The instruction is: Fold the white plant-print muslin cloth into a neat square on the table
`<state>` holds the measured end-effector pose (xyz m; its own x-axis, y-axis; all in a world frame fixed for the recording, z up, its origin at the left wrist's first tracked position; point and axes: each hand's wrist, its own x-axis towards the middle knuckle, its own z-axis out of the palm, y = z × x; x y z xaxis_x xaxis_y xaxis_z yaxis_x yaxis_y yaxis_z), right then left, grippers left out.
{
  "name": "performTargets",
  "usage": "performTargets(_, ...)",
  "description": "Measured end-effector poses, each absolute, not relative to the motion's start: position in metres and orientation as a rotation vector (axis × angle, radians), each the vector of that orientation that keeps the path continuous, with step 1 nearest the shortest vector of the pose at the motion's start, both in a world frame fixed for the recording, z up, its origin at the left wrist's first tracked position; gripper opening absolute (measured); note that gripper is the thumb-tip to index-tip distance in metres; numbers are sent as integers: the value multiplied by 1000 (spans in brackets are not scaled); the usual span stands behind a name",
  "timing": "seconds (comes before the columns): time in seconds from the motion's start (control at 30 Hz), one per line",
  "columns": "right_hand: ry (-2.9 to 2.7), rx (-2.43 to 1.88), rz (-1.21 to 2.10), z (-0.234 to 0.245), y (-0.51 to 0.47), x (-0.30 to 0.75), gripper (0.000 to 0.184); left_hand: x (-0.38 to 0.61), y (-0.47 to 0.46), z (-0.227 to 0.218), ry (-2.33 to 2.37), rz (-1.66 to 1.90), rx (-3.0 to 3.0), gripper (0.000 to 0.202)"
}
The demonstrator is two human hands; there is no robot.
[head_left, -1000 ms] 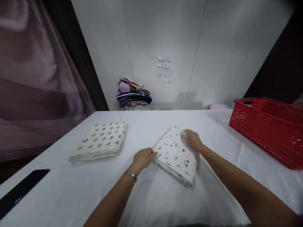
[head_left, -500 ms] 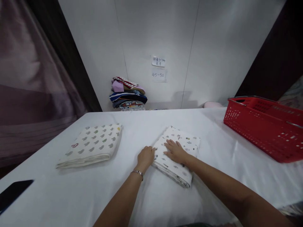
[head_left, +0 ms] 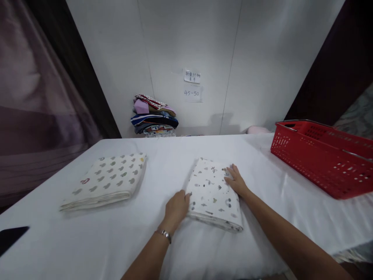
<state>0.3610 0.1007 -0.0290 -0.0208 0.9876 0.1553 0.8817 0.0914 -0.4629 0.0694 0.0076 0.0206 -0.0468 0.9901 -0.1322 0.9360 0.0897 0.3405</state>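
Note:
A white folded cloth (head_left: 214, 194) with small grey plant-like prints lies in front of me on the white-covered table. My left hand (head_left: 177, 208) is curled at its left edge, thumb on top and the other fingers partly hidden. Flat on the far right part of the same cloth rests my right hand (head_left: 237, 182), its fingers stretched out and apart. To the left lies a second folded cloth (head_left: 107, 179), white with grey mushroom-like prints and a few coloured ones; neither hand touches it.
A red plastic basket (head_left: 317, 159) with metal handles stands at the right. Beyond the table's far edge, a pile of folded fabrics (head_left: 154, 116) sits against the wall. A dark flat object (head_left: 13, 238) lies at the near left edge. Two paper notes (head_left: 192, 85) hang on the wall.
The printed cloth has turned so its sides run straighter towards me. My right hand has slid from its middle to its right edge; my left hand has come slightly nearer.

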Motion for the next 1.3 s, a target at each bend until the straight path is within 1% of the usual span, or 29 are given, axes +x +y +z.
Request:
performTargets(0.1, -2133, -1747, 366, -18, 118, 359, 57, 69, -13, 21, 1983, 226, 1816, 37)
performTargets(0.23, -2412, -1793, 319, 10, 133, 350, 50, 68, -21, 23, 1941, 290, 1747, 37)
performTargets(0.33, -2462, -1781, 285, 26, 128, 322, 55, 70, -19, 23, 1988, 281, 1767, 37)
performTargets(0.4, -2521, -1689, 328, 30, 120, 293, 60, 72, -19, 21, 2016, 263, 1778, 37)
performTargets(0.43, -2551, -1650, 358, 30, 116, 278, 61, 73, -20, 21, 2021, 258, 1784, 36)
performTargets(0.53, -2578, -1545, 353, 23, 108, 237, 54, 74, -24, 18, 2031, 253, 1810, 36)
performTargets(0.67, -2525, -1579, 288, 7, 105, 210, 53, 75, -28, 16, 2057, 269, 1859, 36)
performTargets(0.73, -2514, -1586, 253, 2, 106, 208, 54, 75, -29, 16, 2060, 273, 1870, 36)
performTargets(0.9, -2524, -1574, 323, 6, 117, 211, 52, 73, -28, 16, 2048, 297, 1872, 35)
performTargets(1.17, -2468, -1631, 213, -2, 124, 205, 57, 72, -28, 18, 2019, 292, 1838, 36)
performTargets(1.3, -2469, -1640, 309, 8, 120, 204, 55, 70, -29, 17, 2013, 311, 1850, 36)
